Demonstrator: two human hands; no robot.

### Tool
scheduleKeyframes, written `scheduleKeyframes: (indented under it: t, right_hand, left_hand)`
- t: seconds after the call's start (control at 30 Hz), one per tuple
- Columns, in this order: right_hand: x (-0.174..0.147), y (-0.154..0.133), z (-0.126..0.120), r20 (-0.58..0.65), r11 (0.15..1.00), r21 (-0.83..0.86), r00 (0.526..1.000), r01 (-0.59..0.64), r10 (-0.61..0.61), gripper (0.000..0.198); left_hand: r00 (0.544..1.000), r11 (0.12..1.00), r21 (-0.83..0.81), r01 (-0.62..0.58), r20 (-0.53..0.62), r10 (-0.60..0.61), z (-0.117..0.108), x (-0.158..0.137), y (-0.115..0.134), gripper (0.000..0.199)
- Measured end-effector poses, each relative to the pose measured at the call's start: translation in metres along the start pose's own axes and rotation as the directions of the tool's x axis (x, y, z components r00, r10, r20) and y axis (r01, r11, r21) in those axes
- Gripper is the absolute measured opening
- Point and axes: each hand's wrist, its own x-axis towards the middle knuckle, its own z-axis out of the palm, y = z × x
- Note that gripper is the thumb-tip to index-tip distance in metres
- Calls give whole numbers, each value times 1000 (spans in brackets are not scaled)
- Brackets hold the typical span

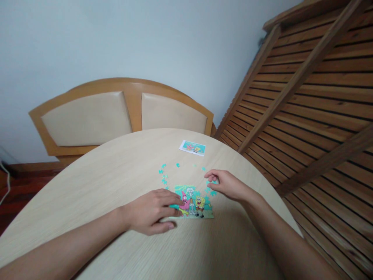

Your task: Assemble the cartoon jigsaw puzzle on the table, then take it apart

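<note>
A partly joined jigsaw puzzle [199, 204] with cartoon figures on turquoise lies on the table in front of me. My left hand [157, 210] rests with its fingers spread over the puzzle's left side, covering part of it. Above the puzzle's upper right corner is my right hand [223, 182], its fingers bent and the thumb apart from them. Loose turquoise puzzle pieces [213, 193] lie just under and beside it. More loose pieces [164, 181] form a curve beyond my left hand, and a single piece [178, 165] sits farther back.
A small picture card [193, 148] showing similar cartoon figures lies farther back on the round wooden table [122, 167]. Behind the table stands a padded wooden backrest [135, 105] against the wall. A slatted wooden frame [309, 85] leans at the right, close to the table's edge.
</note>
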Motion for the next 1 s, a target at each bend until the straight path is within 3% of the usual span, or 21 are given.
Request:
scheduleKeyframes:
  t: [0.2,0.4,0.7,0.87,1.0]
  right_hand:
    - [1,-2,-1,50,999,2,998,-49,49,23]
    - [-1,-9,-4,43,1000,-8,999,-10,10,17]
    - [3,-1,-5,-103,979,166,986,-115,134,27]
    - [4,-5,3,-22,979,190,997,-70,76,28]
    - [5,-5,8,-36,993,109,998,-43,47,22]
  left_hand:
    - [998,998,19,-56,-24,57,3,1,-2,31]
    - [998,998,34,-60,-20,60,3,1,-2,31]
    - [998,998,25,-51,-26,51,2,3,0,30]
    - [999,999,14,-51,-14,52,2,3,-1,29]
    - [997,997,4,-79,-18,79,2,3,-1,28]
